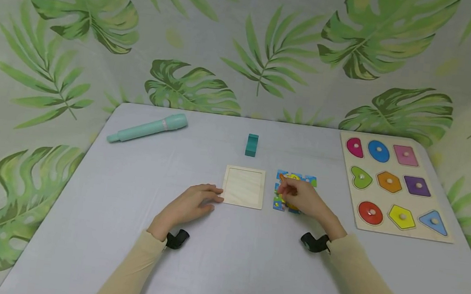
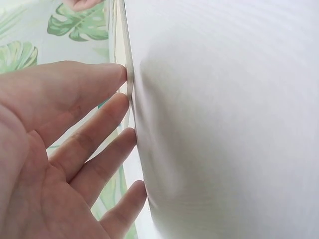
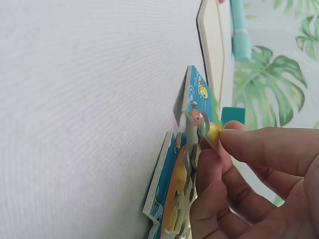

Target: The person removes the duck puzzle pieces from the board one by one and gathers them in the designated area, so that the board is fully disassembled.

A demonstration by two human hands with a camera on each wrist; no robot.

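A square wooden puzzle tray [image 1: 243,187] with a raised rim lies near the middle of the table, and no pieces are in it. At its left edge my left hand [image 1: 190,204] rests with loosely extended fingers; the thumb and index fingertips touch the rim in the left wrist view. Right of the tray lie several colourful jigsaw puzzle pieces [image 1: 311,180], close together, with blue borders and cartoon pictures. Over them, my right hand [image 1: 305,200] pinches one puzzle piece [image 3: 213,133], partly yellow, between thumb and fingers. My fingers hide much of that piece and of those below.
A teal block [image 1: 251,145] stands behind the tray. A mint-green stick-shaped thing [image 1: 148,129], perhaps a flashlight, lies at the back left. At the right is a wooden board [image 1: 389,201] with several coloured knobbed shapes. Leaf-patterned cloth [image 1: 266,54] hangs behind the white table.
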